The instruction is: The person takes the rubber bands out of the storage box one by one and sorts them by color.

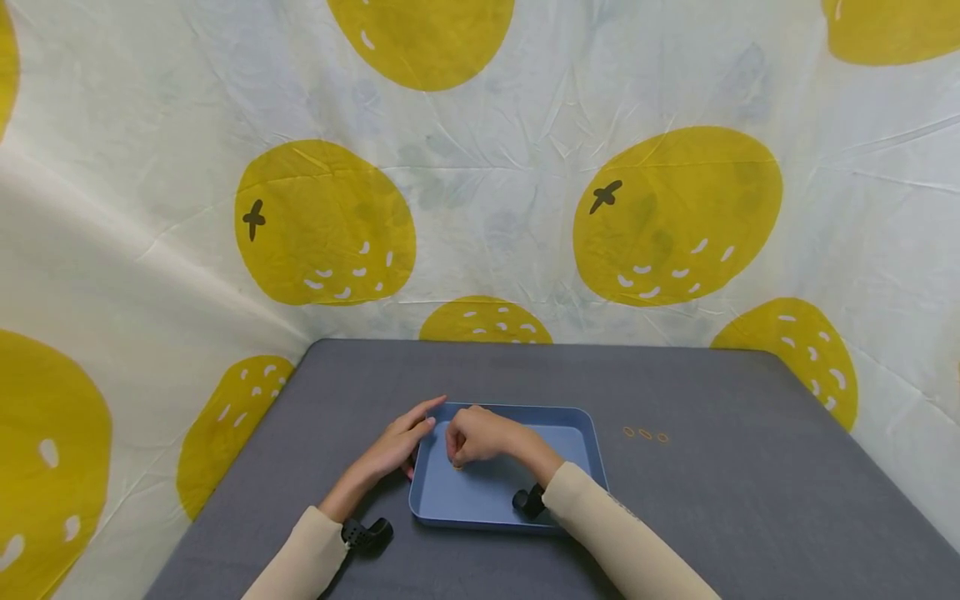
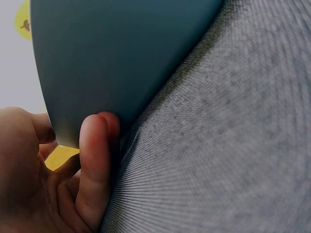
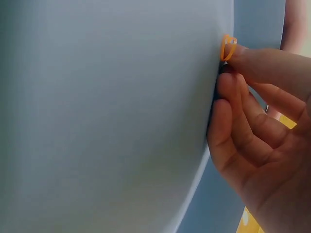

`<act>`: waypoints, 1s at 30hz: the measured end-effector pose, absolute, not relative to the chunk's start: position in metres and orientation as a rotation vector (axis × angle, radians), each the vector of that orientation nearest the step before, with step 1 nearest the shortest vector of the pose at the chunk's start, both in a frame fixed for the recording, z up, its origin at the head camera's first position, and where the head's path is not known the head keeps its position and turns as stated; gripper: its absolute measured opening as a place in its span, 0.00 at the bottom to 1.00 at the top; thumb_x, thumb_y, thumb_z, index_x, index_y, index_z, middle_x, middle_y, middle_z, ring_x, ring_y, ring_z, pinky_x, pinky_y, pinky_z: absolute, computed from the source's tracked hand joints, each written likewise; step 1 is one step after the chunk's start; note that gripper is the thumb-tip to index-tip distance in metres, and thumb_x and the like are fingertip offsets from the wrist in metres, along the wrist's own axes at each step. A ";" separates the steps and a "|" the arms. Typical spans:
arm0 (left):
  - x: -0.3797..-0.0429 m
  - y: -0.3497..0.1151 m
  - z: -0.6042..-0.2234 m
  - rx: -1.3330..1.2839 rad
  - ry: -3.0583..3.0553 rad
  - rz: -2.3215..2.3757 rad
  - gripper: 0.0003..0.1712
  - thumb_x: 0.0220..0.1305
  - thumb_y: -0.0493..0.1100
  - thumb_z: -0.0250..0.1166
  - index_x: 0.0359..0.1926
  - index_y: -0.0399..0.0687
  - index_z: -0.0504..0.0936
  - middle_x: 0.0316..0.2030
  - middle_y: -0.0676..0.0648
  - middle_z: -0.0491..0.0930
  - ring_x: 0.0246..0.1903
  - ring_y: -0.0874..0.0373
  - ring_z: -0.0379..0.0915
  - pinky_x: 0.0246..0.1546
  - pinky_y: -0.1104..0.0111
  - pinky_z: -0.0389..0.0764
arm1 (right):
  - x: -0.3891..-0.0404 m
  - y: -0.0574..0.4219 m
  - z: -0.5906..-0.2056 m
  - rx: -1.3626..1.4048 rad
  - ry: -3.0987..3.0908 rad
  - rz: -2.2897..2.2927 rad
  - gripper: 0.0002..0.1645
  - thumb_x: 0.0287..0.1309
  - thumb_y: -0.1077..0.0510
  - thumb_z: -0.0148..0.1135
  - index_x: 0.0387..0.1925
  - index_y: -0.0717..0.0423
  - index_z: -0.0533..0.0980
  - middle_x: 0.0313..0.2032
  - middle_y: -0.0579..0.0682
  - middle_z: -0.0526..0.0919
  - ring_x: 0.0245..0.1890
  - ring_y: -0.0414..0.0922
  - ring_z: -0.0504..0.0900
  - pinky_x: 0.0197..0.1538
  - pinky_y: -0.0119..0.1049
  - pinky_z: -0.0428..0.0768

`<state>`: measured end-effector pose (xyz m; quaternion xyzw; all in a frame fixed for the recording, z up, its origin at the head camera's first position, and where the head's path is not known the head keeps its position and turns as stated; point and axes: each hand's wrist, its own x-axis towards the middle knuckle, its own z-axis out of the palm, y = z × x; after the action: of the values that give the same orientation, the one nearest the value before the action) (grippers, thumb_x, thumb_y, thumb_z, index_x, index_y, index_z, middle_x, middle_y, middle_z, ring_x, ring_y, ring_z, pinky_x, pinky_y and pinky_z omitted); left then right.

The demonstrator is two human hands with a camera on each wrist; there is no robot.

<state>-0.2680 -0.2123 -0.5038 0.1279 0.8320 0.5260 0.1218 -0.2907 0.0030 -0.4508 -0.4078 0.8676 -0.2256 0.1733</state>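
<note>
A shallow blue tray [image 1: 495,498] lies on the grey cloth. My left hand [image 1: 392,448] holds its left side near the far corner. In the left wrist view, fingers [image 2: 95,160] of that hand lie against the tray's outer wall [image 2: 112,53], and the thumb goes behind the rim. Inside the tray, toward its left end, my right hand [image 1: 483,435] is low over the floor with fingers curled. Its thumb and fingertips pinch a small orange rubber band [image 3: 227,47], seen as a loop sticking out past the thumb in the right wrist view.
Three thin orange rubber bands [image 1: 645,434] lie in a row on the grey table [image 1: 720,500], right of the tray. A white curtain [image 1: 495,217] with yellow fruit prints hangs behind and beside the table. Each wrist wears a black camera [image 1: 367,536].
</note>
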 end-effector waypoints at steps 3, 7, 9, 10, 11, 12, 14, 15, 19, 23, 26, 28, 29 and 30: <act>-0.268 -0.212 -0.504 0.367 2.429 1.539 0.27 0.83 0.54 0.48 0.78 0.71 0.63 0.41 0.41 0.74 0.12 0.59 0.69 0.13 0.65 0.79 | -0.290 0.003 -0.450 -1.186 2.467 -0.619 0.11 0.58 0.63 0.73 0.23 0.49 0.84 0.20 0.36 0.80 0.20 0.31 0.73 0.26 0.23 0.71; -0.269 -0.212 -0.504 0.388 2.424 1.544 0.27 0.83 0.54 0.48 0.78 0.72 0.63 0.39 0.41 0.73 0.11 0.58 0.68 0.12 0.64 0.79 | -0.291 0.005 -0.450 -1.173 2.462 -0.635 0.12 0.61 0.63 0.71 0.22 0.49 0.83 0.20 0.37 0.81 0.20 0.32 0.73 0.25 0.24 0.71; -0.269 -0.212 -0.504 0.396 2.424 1.546 0.27 0.83 0.53 0.48 0.78 0.71 0.63 0.39 0.41 0.73 0.11 0.58 0.68 0.12 0.64 0.79 | -0.292 0.006 -0.450 -1.164 2.458 -0.652 0.12 0.62 0.63 0.70 0.23 0.50 0.83 0.21 0.38 0.81 0.20 0.32 0.73 0.26 0.24 0.71; -0.270 -0.212 -0.505 0.399 2.425 1.546 0.27 0.83 0.53 0.49 0.78 0.71 0.63 0.39 0.42 0.73 0.11 0.58 0.68 0.12 0.64 0.79 | -0.292 0.006 -0.450 -1.158 2.454 -0.664 0.12 0.63 0.63 0.69 0.23 0.50 0.83 0.21 0.38 0.81 0.20 0.32 0.74 0.26 0.24 0.71; -0.270 -0.212 -0.505 0.401 2.428 1.545 0.27 0.83 0.53 0.49 0.79 0.70 0.63 0.39 0.42 0.73 0.11 0.59 0.68 0.12 0.64 0.79 | -0.292 0.006 -0.450 -1.154 2.453 -0.671 0.12 0.63 0.64 0.69 0.23 0.50 0.83 0.21 0.38 0.82 0.21 0.32 0.74 0.26 0.24 0.72; -0.270 -0.212 -0.505 0.404 2.430 1.543 0.28 0.83 0.53 0.49 0.79 0.69 0.63 0.39 0.42 0.73 0.11 0.59 0.68 0.12 0.64 0.79 | -0.293 0.007 -0.450 -1.149 2.450 -0.677 0.12 0.63 0.64 0.68 0.23 0.50 0.84 0.21 0.38 0.82 0.21 0.32 0.74 0.27 0.24 0.73; -0.271 -0.212 -0.505 0.406 2.432 1.543 0.28 0.83 0.53 0.49 0.79 0.67 0.62 0.39 0.41 0.73 0.11 0.59 0.68 0.12 0.64 0.79 | -0.292 0.008 -0.449 -1.140 2.448 -0.683 0.12 0.63 0.65 0.68 0.24 0.50 0.84 0.21 0.39 0.82 0.21 0.32 0.75 0.27 0.24 0.74; -0.271 -0.212 -0.505 0.406 2.431 1.545 0.28 0.83 0.53 0.49 0.79 0.67 0.62 0.40 0.41 0.73 0.11 0.59 0.68 0.11 0.64 0.79 | -0.292 0.008 -0.449 -1.137 2.447 -0.688 0.12 0.63 0.65 0.68 0.24 0.50 0.84 0.21 0.39 0.83 0.21 0.32 0.76 0.27 0.24 0.74; -0.270 -0.212 -0.505 0.396 2.428 1.546 0.28 0.83 0.53 0.49 0.79 0.68 0.63 0.40 0.41 0.73 0.11 0.59 0.68 0.12 0.64 0.79 | -0.291 0.009 -0.447 -1.134 2.450 -0.697 0.11 0.61 0.65 0.70 0.24 0.51 0.85 0.21 0.40 0.83 0.20 0.32 0.76 0.27 0.24 0.75; -0.269 -0.213 -0.504 0.400 2.425 1.545 0.28 0.83 0.54 0.48 0.79 0.70 0.62 0.40 0.41 0.73 0.11 0.58 0.68 0.12 0.63 0.80 | -0.290 0.009 -0.447 -1.150 2.459 -0.683 0.11 0.62 0.66 0.70 0.24 0.53 0.86 0.20 0.41 0.83 0.20 0.32 0.75 0.27 0.24 0.72; -0.269 -0.212 -0.504 0.409 2.424 1.545 0.28 0.83 0.53 0.48 0.79 0.68 0.62 0.39 0.41 0.73 0.11 0.58 0.68 0.12 0.63 0.80 | -0.290 0.010 -0.448 -1.157 2.457 -0.677 0.12 0.63 0.67 0.66 0.25 0.54 0.85 0.20 0.42 0.82 0.20 0.32 0.74 0.26 0.24 0.71; -0.269 -0.213 -0.504 0.411 2.421 1.545 0.28 0.84 0.53 0.48 0.80 0.67 0.61 0.39 0.42 0.72 0.11 0.58 0.68 0.13 0.64 0.80 | -0.291 0.010 -0.449 -1.152 2.451 -0.686 0.12 0.64 0.68 0.64 0.26 0.55 0.85 0.21 0.42 0.83 0.20 0.33 0.74 0.26 0.25 0.71; -0.269 -0.213 -0.504 0.414 2.420 1.545 0.28 0.84 0.53 0.48 0.80 0.67 0.61 0.39 0.42 0.72 0.11 0.58 0.68 0.13 0.64 0.80 | -0.291 0.010 -0.449 -1.144 2.451 -0.692 0.12 0.65 0.68 0.64 0.26 0.55 0.85 0.22 0.42 0.83 0.20 0.33 0.74 0.27 0.25 0.72; -0.269 -0.213 -0.504 0.420 2.420 1.546 0.29 0.84 0.53 0.48 0.80 0.65 0.61 0.39 0.41 0.72 0.11 0.58 0.68 0.13 0.63 0.80 | -0.291 0.010 -0.449 -1.137 2.452 -0.703 0.12 0.65 0.68 0.64 0.27 0.55 0.85 0.22 0.43 0.84 0.21 0.33 0.75 0.27 0.25 0.72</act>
<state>-0.2692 -0.2128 -0.5043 0.1437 0.8279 0.5288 0.1196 -0.2910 0.0100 -0.4494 -0.4008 0.8646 -0.2480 0.1738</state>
